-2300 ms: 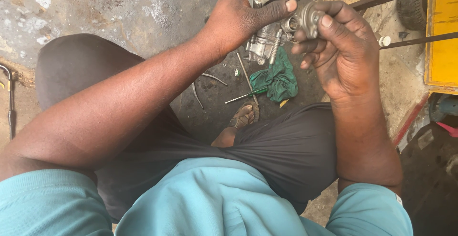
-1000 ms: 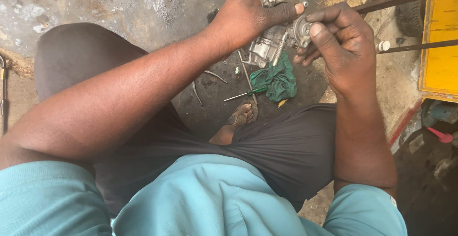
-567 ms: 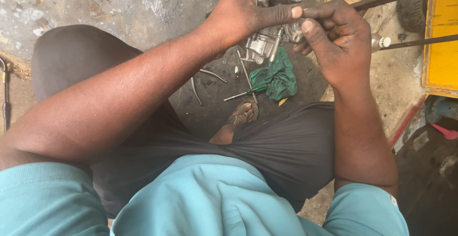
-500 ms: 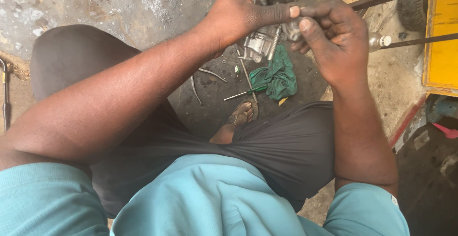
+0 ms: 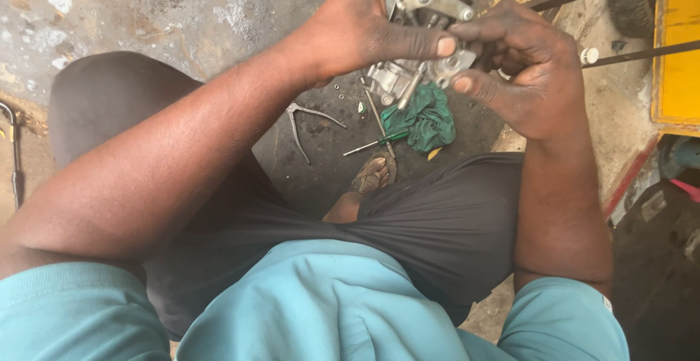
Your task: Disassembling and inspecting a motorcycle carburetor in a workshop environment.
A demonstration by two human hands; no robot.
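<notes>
Overhead, left hand (image 5: 357,29) clamps metal carburettor (image 5: 426,0); right hand (image 5: 521,66) pinches, seemingly, its small lower fitting

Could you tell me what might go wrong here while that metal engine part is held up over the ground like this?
1. The metal engine part is gripped in mid-air by the left hand and right hand; a slip could drop it toward the sandalled foot.
2. Small loose pieces could fall and get lost on the stained concrete floor.
3. Pliers and a green-handled screwdriver lie close to the foot and could be stepped on.
</notes>
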